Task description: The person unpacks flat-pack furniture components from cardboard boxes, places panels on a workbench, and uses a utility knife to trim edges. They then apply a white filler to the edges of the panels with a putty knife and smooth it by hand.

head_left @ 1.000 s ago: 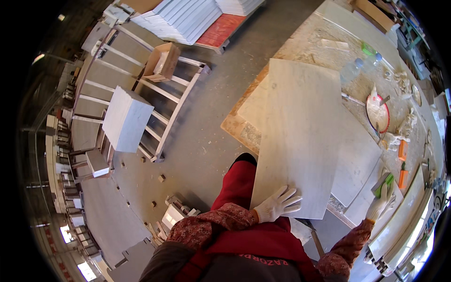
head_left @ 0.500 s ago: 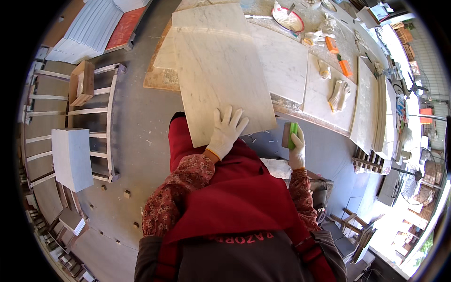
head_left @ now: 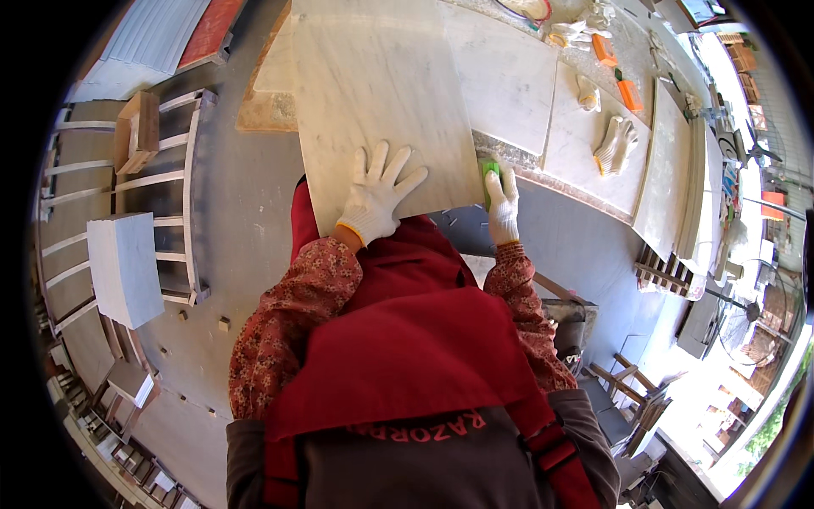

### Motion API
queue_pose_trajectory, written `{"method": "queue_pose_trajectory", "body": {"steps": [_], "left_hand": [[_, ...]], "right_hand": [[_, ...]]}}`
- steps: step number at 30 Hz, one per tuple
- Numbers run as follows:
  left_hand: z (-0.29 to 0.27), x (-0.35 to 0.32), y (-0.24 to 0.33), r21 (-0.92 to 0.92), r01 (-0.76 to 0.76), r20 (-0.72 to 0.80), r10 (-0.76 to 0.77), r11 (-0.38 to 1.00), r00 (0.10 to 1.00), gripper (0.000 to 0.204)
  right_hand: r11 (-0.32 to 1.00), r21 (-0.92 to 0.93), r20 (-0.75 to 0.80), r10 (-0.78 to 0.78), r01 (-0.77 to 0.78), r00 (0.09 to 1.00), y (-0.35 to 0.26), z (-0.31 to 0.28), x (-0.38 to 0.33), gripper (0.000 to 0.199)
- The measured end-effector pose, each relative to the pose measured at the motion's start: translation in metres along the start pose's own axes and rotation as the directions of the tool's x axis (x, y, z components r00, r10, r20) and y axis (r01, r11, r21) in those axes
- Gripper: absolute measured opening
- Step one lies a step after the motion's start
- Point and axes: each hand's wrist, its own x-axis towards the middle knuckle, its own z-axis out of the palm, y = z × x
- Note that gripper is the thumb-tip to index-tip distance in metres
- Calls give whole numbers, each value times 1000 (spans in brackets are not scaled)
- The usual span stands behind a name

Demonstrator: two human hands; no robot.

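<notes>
A large pale, grey-veined marble slab [head_left: 381,93] lies across the worktable, its near end jutting out over my lap. My left hand [head_left: 373,191], in a white knit glove, rests flat on the slab's near part with fingers spread. My right hand [head_left: 504,208], gloved the same way, grips a green hand sanding block [head_left: 491,172] at the slab's right edge near its front corner. The block's working face is turned to that edge and mostly hidden, and whether it touches I cannot tell.
More pale slabs [head_left: 509,76] lie on the worktable. To the right are spare white gloves [head_left: 616,146] and orange blocks [head_left: 629,95]. At left, wooden pallets [head_left: 192,191] carry a wooden box [head_left: 138,131] and a white block-shaped stack [head_left: 125,267]. A standing fan [head_left: 750,310] is far right.
My right hand has brought the sanding block up and left to the slab's right edge. My left hand stays flat on the slab. The whole view has shifted slightly.
</notes>
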Motion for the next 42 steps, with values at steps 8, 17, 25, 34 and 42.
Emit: {"method": "queue_pose_trajectory", "body": {"steps": [8,17,25,34,42], "left_hand": [[-3,9,-2,87,10,84,-17,996,996,93],[-16,10,5,108,26,281,-56,994,958,96],[-9,39,-19,-48,-9,204,19,999,979,107],[-16,148,-49,3,175,128,-174,985,976,122],[-18,159,-56,-1,136,183,-134,991,974,128]], "right_hand": [[972,-146,46,-179,184,983,19,-15,-14,47],[962,-197,46,-183,188,982,15,-20,-26,50],[996,-74,-137,-51,41,989,2,3,15,50],[454,813,6,621,-366,784,-7,16,-55,45],[372,884,-134,780,-281,611,14,40,-26,53]]}}
